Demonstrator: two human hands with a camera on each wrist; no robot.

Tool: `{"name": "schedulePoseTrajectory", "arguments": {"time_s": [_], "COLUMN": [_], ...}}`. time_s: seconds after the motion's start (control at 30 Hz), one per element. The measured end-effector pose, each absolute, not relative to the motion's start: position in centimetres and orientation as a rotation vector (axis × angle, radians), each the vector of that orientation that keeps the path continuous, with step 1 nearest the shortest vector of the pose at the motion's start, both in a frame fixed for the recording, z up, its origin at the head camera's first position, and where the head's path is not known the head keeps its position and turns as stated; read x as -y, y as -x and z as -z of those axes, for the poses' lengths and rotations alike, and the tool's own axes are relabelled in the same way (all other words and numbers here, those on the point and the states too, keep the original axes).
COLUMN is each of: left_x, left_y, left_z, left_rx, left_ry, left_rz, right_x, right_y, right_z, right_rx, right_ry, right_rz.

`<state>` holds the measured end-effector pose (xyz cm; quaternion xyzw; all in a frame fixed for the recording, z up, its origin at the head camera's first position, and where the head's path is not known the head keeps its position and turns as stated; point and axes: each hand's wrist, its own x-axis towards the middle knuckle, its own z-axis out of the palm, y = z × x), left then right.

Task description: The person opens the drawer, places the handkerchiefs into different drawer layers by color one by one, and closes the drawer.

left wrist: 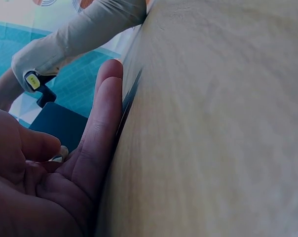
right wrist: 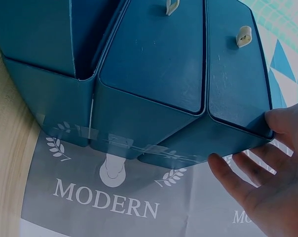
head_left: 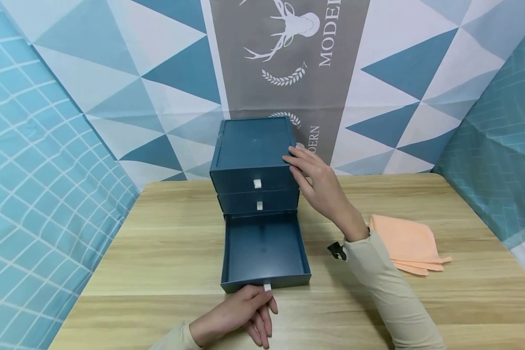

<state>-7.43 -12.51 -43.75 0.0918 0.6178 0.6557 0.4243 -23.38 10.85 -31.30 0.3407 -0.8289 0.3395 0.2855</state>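
Observation:
A dark blue drawer unit (head_left: 255, 143) with three stacked levels stands at the back of the table. Its bottom drawer (head_left: 264, 248) is pulled out toward me, and nothing lies in it. My left hand (head_left: 240, 311) pinches the white pull tab (head_left: 267, 287) on that drawer's front between thumb and index finger, the other fingers stretched out below. Up at the unit's top right edge, my right hand (head_left: 317, 182) rests with fairly straight fingers on the corner. The right wrist view shows the thumb at the front face and the fingers along the side. The upper two drawers are closed.
A folded orange cloth (head_left: 404, 243) lies on the wooden table (head_left: 166, 253), right of the unit and beside my right forearm. Behind the unit rises a patterned backdrop (head_left: 175, 73). A black strap buckle (head_left: 336, 250) hangs from my right wrist.

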Motion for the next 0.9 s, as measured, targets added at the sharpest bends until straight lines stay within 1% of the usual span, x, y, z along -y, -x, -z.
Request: {"name": "schedulePoseTrajectory", "arguments": {"time_s": [0.27,0.57,0.73,0.9], "left_x": [12.4,12.8,12.6,12.6], "left_y": [7.4,7.4,7.3,7.3], "left_z": [43.9,43.8,43.9,43.8], "left_rx": [-1.541,-1.543,-1.528,-1.522], "left_ry": [-0.231,-0.237,-0.250,-0.260], "left_rz": [-1.647,-1.642,-1.653,-1.670], "right_x": [-10.9,-11.4,-13.0,-15.8], "right_y": [23.0,21.0,19.7,18.8], "right_z": [31.2,29.3,28.9,29.8], "right_rx": [2.250,2.167,2.206,2.310], "right_ry": [-0.893,-0.875,-0.824,-0.753], "right_rz": [-0.889,-0.875,-0.828,-0.742]}}
